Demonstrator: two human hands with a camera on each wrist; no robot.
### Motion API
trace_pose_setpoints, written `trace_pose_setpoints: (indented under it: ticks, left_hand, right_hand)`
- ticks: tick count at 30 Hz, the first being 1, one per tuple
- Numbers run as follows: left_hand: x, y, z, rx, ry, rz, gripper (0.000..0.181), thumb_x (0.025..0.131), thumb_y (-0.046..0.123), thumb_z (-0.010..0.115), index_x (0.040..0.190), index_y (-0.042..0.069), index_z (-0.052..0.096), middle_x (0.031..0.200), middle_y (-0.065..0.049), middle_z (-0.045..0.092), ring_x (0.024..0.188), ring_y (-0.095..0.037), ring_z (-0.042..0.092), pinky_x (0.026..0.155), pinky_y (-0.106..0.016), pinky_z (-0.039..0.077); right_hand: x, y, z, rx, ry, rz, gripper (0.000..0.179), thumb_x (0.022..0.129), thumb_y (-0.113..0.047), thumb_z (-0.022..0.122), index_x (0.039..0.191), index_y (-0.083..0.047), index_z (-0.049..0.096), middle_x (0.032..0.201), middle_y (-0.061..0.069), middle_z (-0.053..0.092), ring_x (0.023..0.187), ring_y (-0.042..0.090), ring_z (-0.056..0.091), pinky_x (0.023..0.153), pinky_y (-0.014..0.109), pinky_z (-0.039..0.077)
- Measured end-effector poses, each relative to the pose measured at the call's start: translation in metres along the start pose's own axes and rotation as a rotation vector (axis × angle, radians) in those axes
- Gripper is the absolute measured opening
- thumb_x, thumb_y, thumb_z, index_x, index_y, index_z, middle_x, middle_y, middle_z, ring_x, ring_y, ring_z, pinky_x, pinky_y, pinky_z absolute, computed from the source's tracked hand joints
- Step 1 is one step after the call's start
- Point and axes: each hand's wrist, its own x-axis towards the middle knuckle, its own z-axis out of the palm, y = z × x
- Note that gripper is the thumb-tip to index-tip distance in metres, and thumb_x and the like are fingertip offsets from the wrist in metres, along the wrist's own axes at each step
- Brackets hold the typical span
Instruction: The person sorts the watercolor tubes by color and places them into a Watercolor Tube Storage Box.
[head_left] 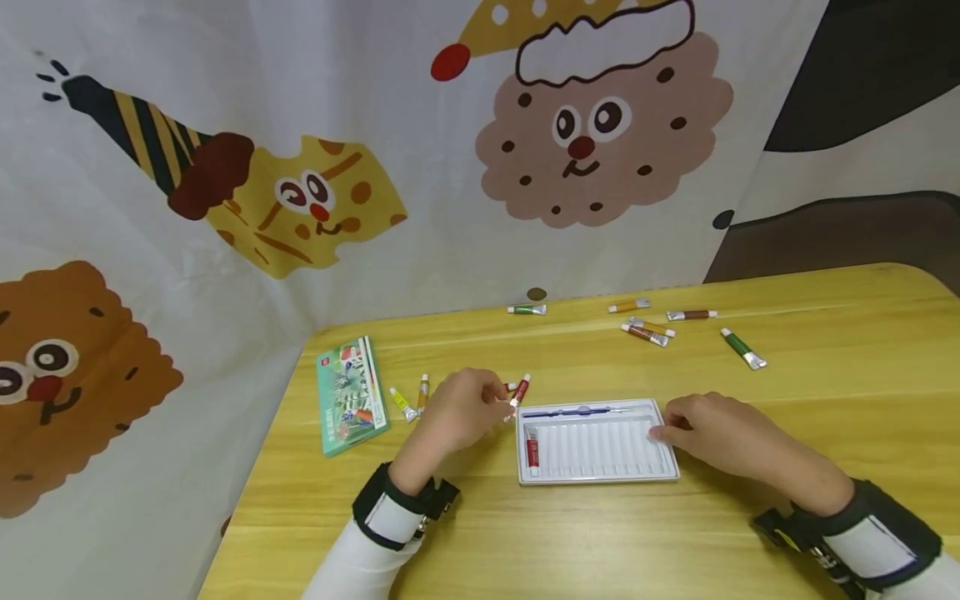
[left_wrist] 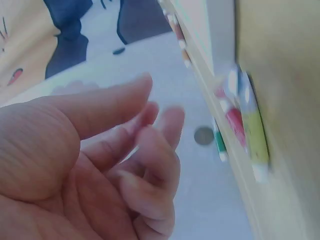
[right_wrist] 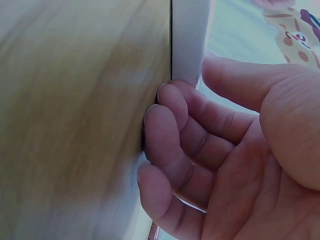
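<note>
A white plastic paint tray (head_left: 600, 481) lies on the table before me, with a red paint tube (head_left: 532, 452) in its leftmost slot. Along its back groove rests a thin blue paintbrush (head_left: 562, 412). My right hand (head_left: 716, 433) holds the tray's right end, thumb over the rim and curled fingers against the outer wall (right_wrist: 190, 45). Off the tray's back left corner hovers my left hand (head_left: 465, 412), fingers loosely bent with nothing between them in the left wrist view. Just beyond its fingertips lies a red tube (head_left: 521, 389), partly covering another.
Yellow (head_left: 403, 403) and ochre (head_left: 423, 392) tubes lie left of my left hand, beside a green illustrated box (head_left: 351, 396). Several brown, ochre and green tubes (head_left: 742, 348) are scattered at the back. A cartoon-printed cloth (head_left: 442, 167) hangs behind the table.
</note>
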Motion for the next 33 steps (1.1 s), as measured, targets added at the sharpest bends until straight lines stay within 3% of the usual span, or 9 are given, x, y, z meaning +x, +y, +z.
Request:
trace_pose_setpoints:
  ticks: [3, 9, 17, 25, 33]
  left_hand:
    - [0.004, -0.003, -0.003, 0.008, 0.027, 0.011, 0.004, 0.095, 0.013, 0.076, 0.098, 0.01, 0.075, 0.083, 0.001, 0.062, 0.067, -0.016, 0.053, 0.057, -0.03, 0.041]
    - [0.015, -0.004, 0.0, 0.084, 0.041, 0.016, 0.008, 0.094, 0.009, 0.074, 0.102, 0.008, 0.077, 0.085, 0.0, 0.065, 0.071, -0.018, 0.056, 0.061, -0.032, 0.044]
    - [0.029, -0.019, 0.007, 0.192, 0.069, -0.105, 0.018, 0.099, 0.013, 0.073, 0.114, 0.005, 0.076, 0.112, -0.01, 0.075, 0.091, -0.023, 0.066, 0.078, -0.041, 0.055]
    - [0.035, -0.028, 0.01, 0.23, 0.06, -0.119, 0.011, 0.098, 0.016, 0.074, 0.093, 0.008, 0.076, 0.089, -0.003, 0.068, 0.079, -0.021, 0.06, 0.072, -0.038, 0.05]
    - [0.035, -0.028, 0.01, 0.225, 0.03, -0.14, 0.013, 0.096, 0.016, 0.076, 0.089, 0.006, 0.073, 0.081, -0.003, 0.064, 0.071, -0.021, 0.057, 0.063, -0.035, 0.045]
  right_hand:
    - [0.0, 0.0, 0.0, 0.0, -0.001, -0.004, 0.029, 0.099, -0.029, 0.073, 0.076, -0.018, 0.059, 0.065, -0.007, 0.042, 0.059, 0.011, 0.042, 0.055, 0.027, 0.029]
    - [0.002, 0.001, 0.0, 0.0, -0.005, 0.0, 0.028, 0.099, -0.03, 0.073, 0.078, -0.017, 0.06, 0.065, -0.006, 0.043, 0.06, 0.011, 0.043, 0.055, 0.027, 0.029]
    - [0.002, 0.0, 0.0, -0.001, -0.01, 0.003, 0.027, 0.099, -0.029, 0.073, 0.078, -0.017, 0.061, 0.066, -0.006, 0.042, 0.06, 0.012, 0.043, 0.056, 0.027, 0.029]
    - [0.002, 0.0, 0.001, -0.003, -0.014, 0.009, 0.028, 0.099, -0.03, 0.073, 0.078, -0.017, 0.06, 0.066, -0.006, 0.043, 0.061, 0.012, 0.043, 0.056, 0.027, 0.029]
    - [0.001, 0.0, 0.001, -0.007, -0.012, 0.01, 0.026, 0.099, -0.029, 0.073, 0.079, -0.017, 0.061, 0.066, -0.006, 0.044, 0.061, 0.012, 0.044, 0.056, 0.027, 0.029]
